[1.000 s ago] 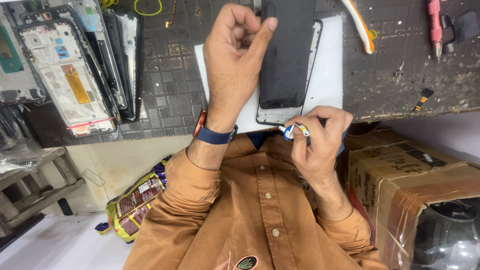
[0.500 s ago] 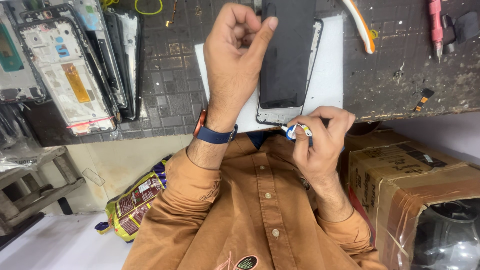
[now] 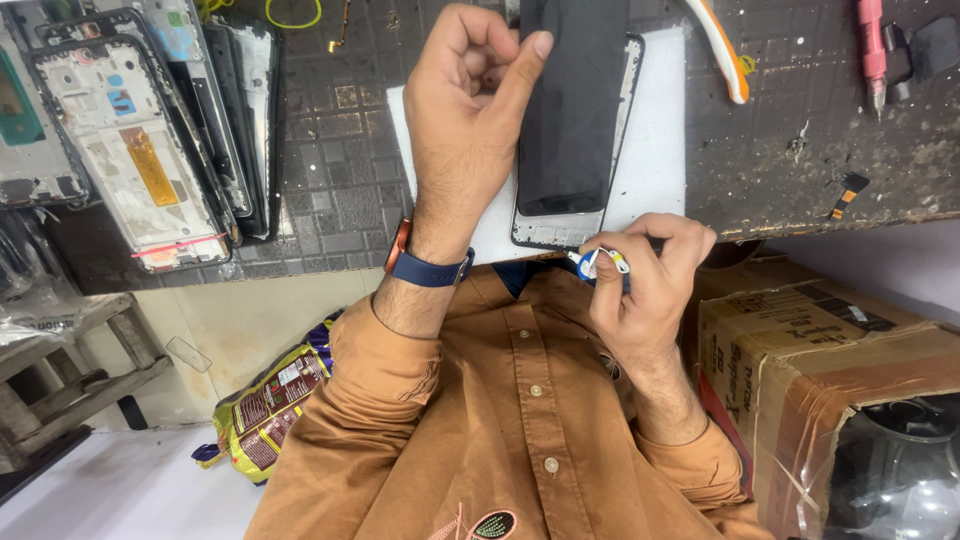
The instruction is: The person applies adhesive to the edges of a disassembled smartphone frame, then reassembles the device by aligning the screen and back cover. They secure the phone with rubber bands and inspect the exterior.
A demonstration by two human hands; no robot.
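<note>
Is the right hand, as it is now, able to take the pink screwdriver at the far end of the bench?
Probably not at once. The right hand is pinching a small blue-and-white object. The bench between it and the pink screwdriver looks unobstructed.

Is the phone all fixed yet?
Not yet. Done, it seems: the phone frame lies on the white sheet with the black screen over it. In hand: the left hand grips the screen's edge, and the right hand pinches a small blue-and-white tube. Probably left: seating the screen flush.
</note>
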